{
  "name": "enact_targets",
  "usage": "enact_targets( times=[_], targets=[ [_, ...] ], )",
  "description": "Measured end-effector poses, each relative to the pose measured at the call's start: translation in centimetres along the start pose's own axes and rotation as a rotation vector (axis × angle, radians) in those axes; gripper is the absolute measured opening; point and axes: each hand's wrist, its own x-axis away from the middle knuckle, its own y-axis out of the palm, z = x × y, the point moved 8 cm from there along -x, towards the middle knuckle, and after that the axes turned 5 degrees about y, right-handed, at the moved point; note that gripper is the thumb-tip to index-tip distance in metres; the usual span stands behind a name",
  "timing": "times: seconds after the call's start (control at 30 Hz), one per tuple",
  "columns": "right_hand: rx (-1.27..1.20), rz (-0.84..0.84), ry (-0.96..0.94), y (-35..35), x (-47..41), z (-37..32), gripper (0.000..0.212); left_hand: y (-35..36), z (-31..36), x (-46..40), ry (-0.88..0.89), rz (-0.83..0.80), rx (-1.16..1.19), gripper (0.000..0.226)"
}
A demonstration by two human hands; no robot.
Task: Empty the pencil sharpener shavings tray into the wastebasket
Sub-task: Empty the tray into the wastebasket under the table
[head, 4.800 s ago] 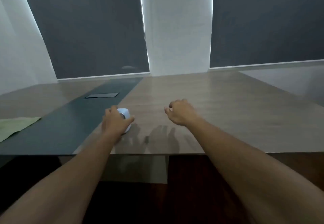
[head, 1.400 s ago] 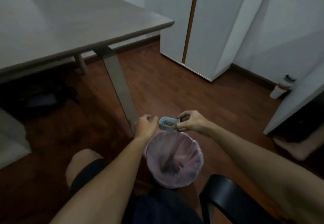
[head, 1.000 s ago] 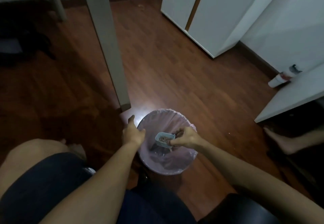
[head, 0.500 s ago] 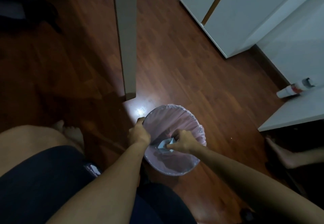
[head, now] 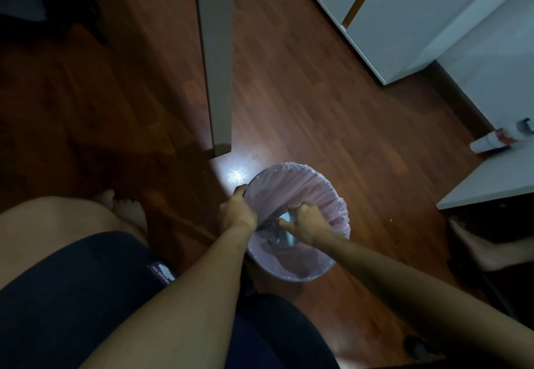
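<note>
The right hand [head: 304,222] is down inside the mouth of the wastebasket [head: 332,204], fingers clamped round the small pale shavings tray [head: 289,228], which peeks out beneath the palm, tipped over the pink liner. The left hand [head: 237,214] grips the basket's near-left rim, fingers closed on it. The basket stands on the wooden floor [head: 318,94] beside a counter leg [head: 215,59].

The round wastebasket with the pink plastic liner [head: 320,195] is open on top. The grey table leg [head: 215,59] stands far left of it; bare wooden floor [head: 332,102] lies far right.
</note>
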Motion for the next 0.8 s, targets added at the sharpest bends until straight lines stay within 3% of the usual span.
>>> enact_targets(
  times=[0.33, 0.53, 0.8],
  targets=[
    [-0.005, 0.002, 0.009, -0.2, -0.3, 0.0, 0.047, 0.2, -0.2, -0.4, 0.010, -0.007, -0.016, 0.055],
    [-0.054, -0.095, 0.045, -0.8, -0.3, 0.1, 0.045, -0.1, -0.3, -0.3, -0.023, -0.029, -0.036, 0.063],
    [-0.178, -0.166, 0.097, -6.0, 1.0, -1.3, 0.051, -2.6, 3.8, 1.6, 0.068, -0.039, -0.179, 0.060]
  ],
)
